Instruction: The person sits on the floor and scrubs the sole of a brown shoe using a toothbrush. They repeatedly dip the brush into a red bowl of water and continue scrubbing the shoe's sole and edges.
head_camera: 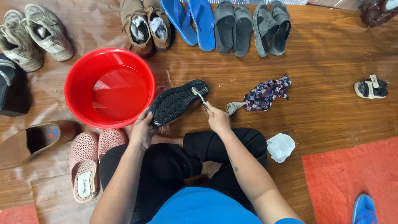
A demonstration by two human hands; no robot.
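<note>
- On the wooden floor (331,103), in front of the seated person's crossed legs, a black shoe (178,102) is held sole-up, tilted, its heel end toward the left hand.
- Left hand (143,128) — fingers clenched around the heel end of the black shoe, gripping it from below and beside.
- Right hand (217,118) — fingers closed on a small brush (199,94) with a pale handle; its head touches the sole near the toe end.
- Just left of the shoe stands a red basin (81,89) with water in it, its rim near the left hand.
- Right of the right hand lies a crumpled checked cloth (265,93), apart from the shoe; a white plastic bag (280,146) lies near the right knee.
- Along the far edge stand pairs in a row: brown shoes (145,25), blue flip-flops (190,20), dark grey slip-ons (232,27), grey sandals (271,27).
- At the far left sit worn pale sneakers (33,35); below them a brown loafer (35,141) and pink slippers (93,159) beside the left knee.
- Far right, a small child's sandal (371,88) lies alone; a red mat (352,178) covers the lower right corner.
</note>
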